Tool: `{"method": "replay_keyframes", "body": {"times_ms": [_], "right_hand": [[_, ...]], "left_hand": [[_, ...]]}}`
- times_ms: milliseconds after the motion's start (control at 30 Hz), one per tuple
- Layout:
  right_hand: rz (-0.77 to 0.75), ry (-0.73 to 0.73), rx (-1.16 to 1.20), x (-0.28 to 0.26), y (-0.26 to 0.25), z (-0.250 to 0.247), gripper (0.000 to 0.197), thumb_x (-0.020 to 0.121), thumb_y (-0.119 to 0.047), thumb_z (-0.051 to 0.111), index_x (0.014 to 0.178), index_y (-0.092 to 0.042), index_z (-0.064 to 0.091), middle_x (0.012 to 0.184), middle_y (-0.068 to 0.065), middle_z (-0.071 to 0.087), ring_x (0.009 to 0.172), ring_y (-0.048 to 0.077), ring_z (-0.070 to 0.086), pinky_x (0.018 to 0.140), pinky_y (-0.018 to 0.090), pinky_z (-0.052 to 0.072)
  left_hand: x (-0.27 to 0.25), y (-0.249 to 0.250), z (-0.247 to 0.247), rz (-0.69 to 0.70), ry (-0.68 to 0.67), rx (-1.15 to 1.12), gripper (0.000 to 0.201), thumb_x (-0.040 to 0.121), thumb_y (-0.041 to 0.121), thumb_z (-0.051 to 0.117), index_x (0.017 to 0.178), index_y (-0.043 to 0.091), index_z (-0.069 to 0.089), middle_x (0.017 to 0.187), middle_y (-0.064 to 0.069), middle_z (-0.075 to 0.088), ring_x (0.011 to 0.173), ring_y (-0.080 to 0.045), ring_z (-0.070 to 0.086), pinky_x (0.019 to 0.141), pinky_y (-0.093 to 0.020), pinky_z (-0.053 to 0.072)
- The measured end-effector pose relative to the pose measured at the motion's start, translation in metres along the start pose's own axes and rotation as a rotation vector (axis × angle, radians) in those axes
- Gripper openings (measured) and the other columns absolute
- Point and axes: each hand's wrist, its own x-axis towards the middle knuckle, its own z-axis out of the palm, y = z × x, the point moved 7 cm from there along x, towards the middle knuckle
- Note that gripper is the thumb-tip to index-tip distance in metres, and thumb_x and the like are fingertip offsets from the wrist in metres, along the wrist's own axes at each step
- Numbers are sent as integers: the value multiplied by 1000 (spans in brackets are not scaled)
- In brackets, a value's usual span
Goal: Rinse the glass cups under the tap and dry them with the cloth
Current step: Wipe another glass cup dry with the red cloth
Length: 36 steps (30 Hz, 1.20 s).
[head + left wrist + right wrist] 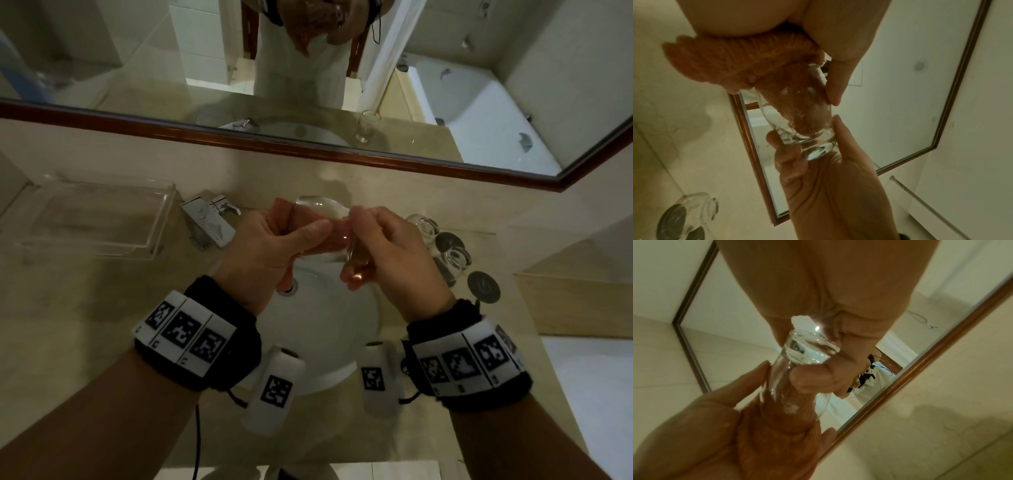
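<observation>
Over the sink I hold a clear glass cup (320, 206) on its side between both hands. My left hand (274, 240) grips an orange cloth (325, 241) and pushes it into the cup's mouth. In the left wrist view the cloth (748, 61) fills most of the inside of the cup (809, 134), with my left hand (838, 40) above it. My right hand (383, 246) pinches the cup's thick base. The right wrist view shows that hand (828, 296) round the base of the cup (797, 352), with the cloth (777, 443) below it in my left hand (694, 426).
The white basin (329, 329) lies below my hands, and the chrome tap (209, 222) stands at its back left. More glasses (442, 246) and dark coasters (483, 287) sit on the counter to the right. A clear tray (92, 219) is at the left. The mirror (308, 68) hangs behind.
</observation>
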Motion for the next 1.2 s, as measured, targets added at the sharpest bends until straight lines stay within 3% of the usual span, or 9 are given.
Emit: {"method": "replay_keyframes", "body": {"times_ms": [67,200,367,467,633,700,867,1000,1200], "right_hand": [[-118,-36,0,-2,-6,-2,24,97,-23,64,117,-10,59,99,7,68,74,22,72,65,38,62],[-291,-40,-108,-4,-12,-6,52,74,4,82,117,-16,59,118,-3,66,99,15,71,84,32,62],[36,-16,96,-4,-2,-1,58,83,-56,57,122,-13,57,107,5,72,88,23,76,69,40,64],[2,-45,53,-4,-4,-1,39,98,-42,53,117,-9,60,99,15,73,71,26,74,60,36,62],[-242,-7,-147,-6,-9,-12,53,74,-6,86,119,-16,60,113,-6,68,99,11,70,81,28,61],[-259,81,-137,-7,-6,-16,61,70,-7,89,123,-19,60,117,-11,65,104,10,68,88,34,60],[-259,259,83,-11,4,-15,56,83,-12,80,132,-10,54,116,-7,64,103,8,69,90,44,61],[-311,236,19,-13,-7,-1,51,92,-23,70,137,-15,47,108,-16,63,97,9,69,88,45,61],[-312,222,-328,-13,-9,18,77,88,-43,74,151,-22,35,116,-24,55,105,-4,56,90,13,47]], "left_hand": [[-1,3,-2,-4,30,3,20,78,14,64,90,-2,68,75,-4,78,56,-6,72,40,-13,45],[0,7,-5,29,66,82,19,76,19,65,88,4,66,59,5,72,37,0,58,33,-15,38],[-1,9,3,48,-6,54,20,82,2,60,97,-12,62,62,0,73,45,0,64,43,-7,44],[-3,10,6,44,-24,58,25,87,-2,58,105,-18,60,89,-20,70,44,1,63,44,-6,45],[-1,6,-9,20,73,130,16,86,34,73,89,18,78,94,-12,79,51,-40,60,35,-25,37],[0,5,-13,31,125,103,20,89,36,68,93,19,79,85,-16,75,52,-39,56,43,-31,41],[5,4,-24,3,272,-106,41,103,30,45,129,4,61,129,-22,66,126,-47,55,107,-57,43],[4,-3,-11,-55,277,-177,45,101,37,40,138,16,55,133,-12,66,124,-29,62,111,-51,44],[2,-11,-5,-82,246,-213,64,85,56,46,133,17,60,130,-21,65,124,-45,54,106,-62,36]]}}
